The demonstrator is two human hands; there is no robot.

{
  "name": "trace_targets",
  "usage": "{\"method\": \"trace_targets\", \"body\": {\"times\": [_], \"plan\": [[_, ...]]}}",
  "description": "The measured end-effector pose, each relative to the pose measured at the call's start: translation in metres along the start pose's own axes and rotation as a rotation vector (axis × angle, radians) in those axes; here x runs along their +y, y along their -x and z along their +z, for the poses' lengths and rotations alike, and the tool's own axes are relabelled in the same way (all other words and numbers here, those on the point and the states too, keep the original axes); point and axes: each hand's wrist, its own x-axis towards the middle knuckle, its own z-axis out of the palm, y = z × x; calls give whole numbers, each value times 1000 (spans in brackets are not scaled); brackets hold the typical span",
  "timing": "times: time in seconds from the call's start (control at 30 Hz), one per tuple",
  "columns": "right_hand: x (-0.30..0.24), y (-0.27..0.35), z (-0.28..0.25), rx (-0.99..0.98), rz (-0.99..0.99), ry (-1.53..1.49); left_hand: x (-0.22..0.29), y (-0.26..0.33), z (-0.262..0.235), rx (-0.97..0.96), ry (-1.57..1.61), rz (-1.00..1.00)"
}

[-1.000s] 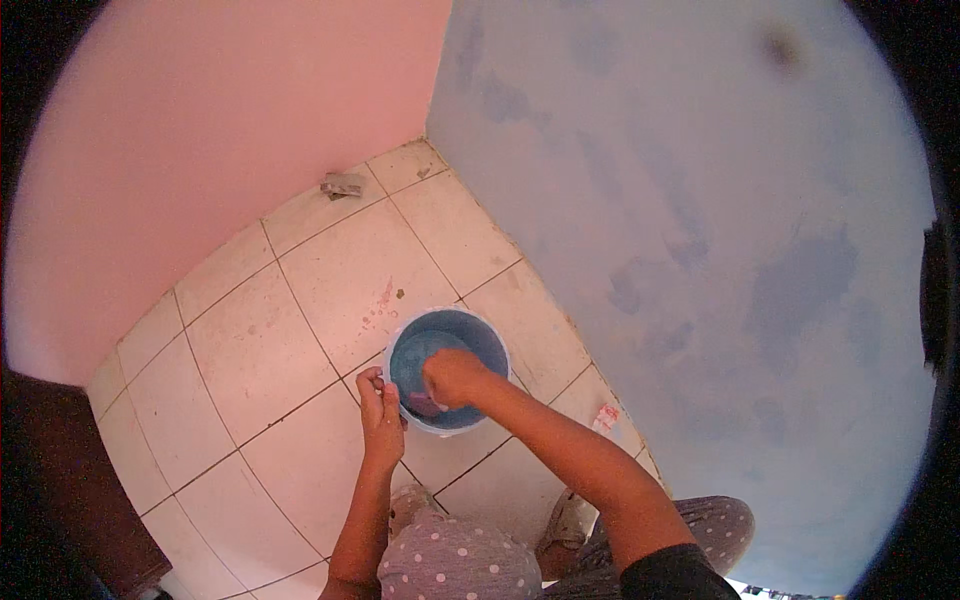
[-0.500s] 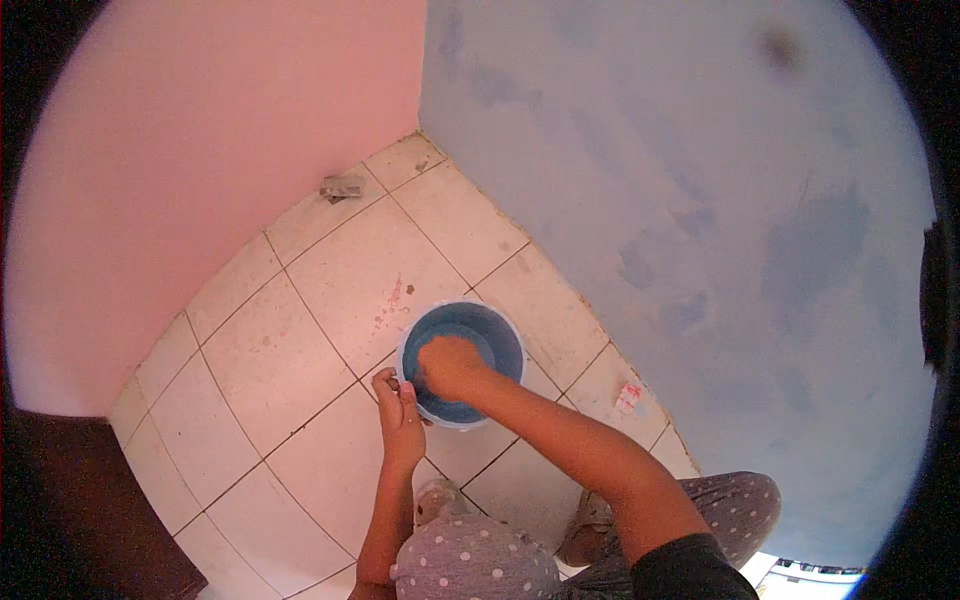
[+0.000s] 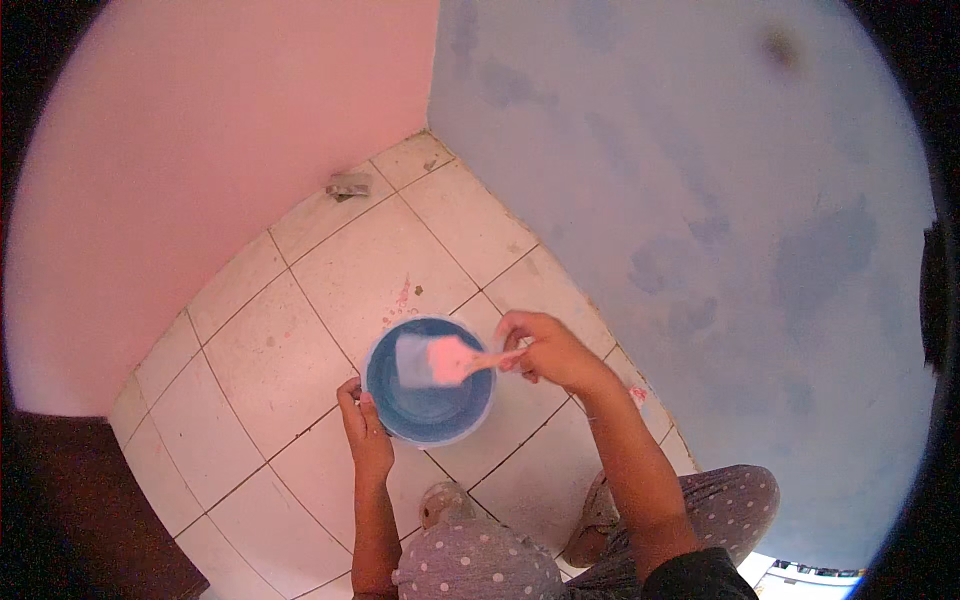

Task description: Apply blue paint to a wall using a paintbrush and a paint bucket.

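My right hand (image 3: 548, 350) grips the handle of a wide paintbrush (image 3: 450, 360), held level above a round bucket (image 3: 484, 412). Pale bluish bristles point left, and the wider part of the brush looks pink; motion blurs it slightly. Blue paint (image 3: 430, 415) lies inside the white-rimmed bucket, which stands on the floor. At the bucket's left edge, my left hand (image 3: 364, 425) is curled with thumb and fingers on the rim.
A pink wall (image 3: 250, 120) meets a patchy blue wall (image 3: 650, 150) at a corner. A small greyish object (image 3: 349, 186) lies by the pink wall. Pink stains mark the white floor tiles (image 3: 310, 310). A small red-and-white scrap (image 3: 638, 397) lies near the blue wall.
My right hand has come up out of the bucket and moved right, bringing the paintbrush into sight. Bucket and left hand have shifted slightly left and down in view.
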Motion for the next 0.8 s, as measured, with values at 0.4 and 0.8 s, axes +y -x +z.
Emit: {"method": "trace_targets", "body": {"times": [0.4, 0.8], "plan": [[-57, -10, -18, -55, -4, -391, 75, -81, -36, 69, 30, -180], [-171, -34, -83, -163, -49, -149, 247, -196, -26, -77, -119, 41]]}}
